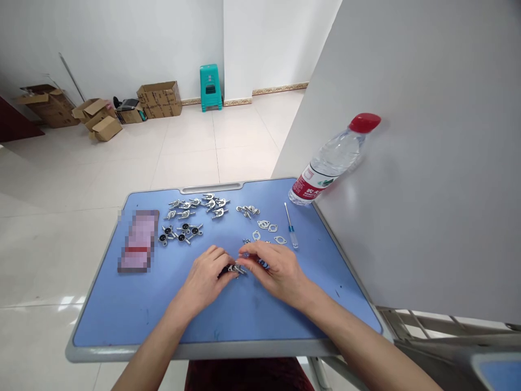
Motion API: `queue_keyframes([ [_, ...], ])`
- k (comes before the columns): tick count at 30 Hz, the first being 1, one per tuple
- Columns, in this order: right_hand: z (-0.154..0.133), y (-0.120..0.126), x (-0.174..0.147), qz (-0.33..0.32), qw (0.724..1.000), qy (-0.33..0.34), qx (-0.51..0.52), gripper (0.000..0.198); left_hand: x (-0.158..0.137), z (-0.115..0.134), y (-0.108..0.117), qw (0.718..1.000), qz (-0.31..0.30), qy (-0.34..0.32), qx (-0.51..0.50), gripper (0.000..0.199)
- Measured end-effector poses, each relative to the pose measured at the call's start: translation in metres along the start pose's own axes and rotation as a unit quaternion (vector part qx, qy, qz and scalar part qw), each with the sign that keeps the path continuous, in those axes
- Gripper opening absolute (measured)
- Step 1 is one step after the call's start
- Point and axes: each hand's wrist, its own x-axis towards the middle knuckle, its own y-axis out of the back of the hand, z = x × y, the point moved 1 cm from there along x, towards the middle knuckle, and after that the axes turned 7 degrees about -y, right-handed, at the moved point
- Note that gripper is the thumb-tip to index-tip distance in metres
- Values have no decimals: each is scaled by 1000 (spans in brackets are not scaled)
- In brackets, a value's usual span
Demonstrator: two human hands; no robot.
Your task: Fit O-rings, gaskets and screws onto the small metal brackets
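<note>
My left hand [207, 277] is closed around a small metal fitting [235, 268] with a thin pipe stub, held just above the tabletop. The fingertips of my right hand [277, 269] are pinched together right beside that fitting. A small clear or shiny bit shows at those fingertips, but its kind is hidden. Past my hands lie flat oval metal plates [280, 240] with holes and a few tiny screws [246, 240]. Further left are several metal fittings with black discs [182, 238], and behind them several forked silver fittings [220, 213].
A blue table [171, 315] bears a pixelated phone-like object [140, 241] at left. Small metal pieces [248, 210], a screwdriver [291, 231] and a water bottle [325, 168] are at right, near a grey panel [427, 163]. A green stool [210, 89] and boxes [160, 100] stand behind.
</note>
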Motion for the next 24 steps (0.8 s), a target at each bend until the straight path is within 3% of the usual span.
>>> queue_keyframes([
  [9, 2, 7, 2, 12, 999, 20, 37, 14, -1, 0, 0, 1000, -11, 8, -4, 4],
  [13, 3, 21, 5, 15, 992, -73, 98, 10, -1, 1, 0, 999, -13, 25, 18, 8],
  [16, 5, 23, 7, -48, 978, -157, 128, 11, -1, 0, -2, 999, -4, 40, 37, 15],
  [21, 13, 9, 9, -103, 974, -167, 110, 13, -2, 2, -2, 996, 17, 84, -15, 42],
  [24, 15, 2, 9, -107, 973, -171, 116, 16, -5, 8, 1, 986, 13, 116, -115, 41],
])
